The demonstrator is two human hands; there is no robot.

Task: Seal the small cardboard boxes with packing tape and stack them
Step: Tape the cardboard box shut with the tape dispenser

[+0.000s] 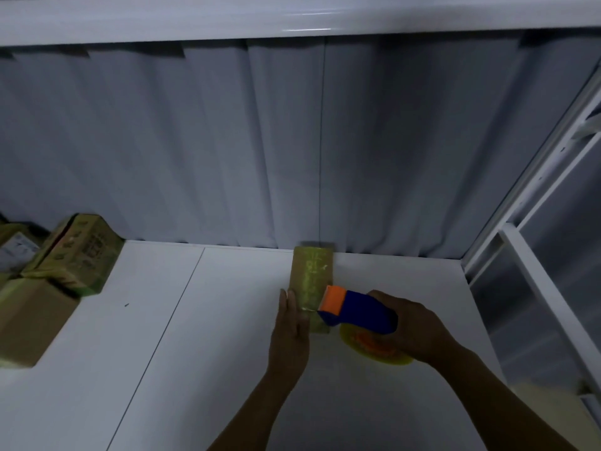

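Note:
A small cardboard box (311, 275) lies lengthwise on the white table (201, 353), its far end near the curtain. A shiny strip of tape runs along its top. My left hand (290, 330) lies flat with straight fingers against the box's near left side. My right hand (411, 327) grips a blue tape dispenser (357, 312) with an orange front, whose tip touches the near end of the box top. A yellowish tape roll (374, 351) shows under the dispenser.
A pile of cardboard boxes (61, 265) sits at the table's left edge. A grey curtain (260, 141) hangs behind the table. A white metal frame (527, 255) stands to the right.

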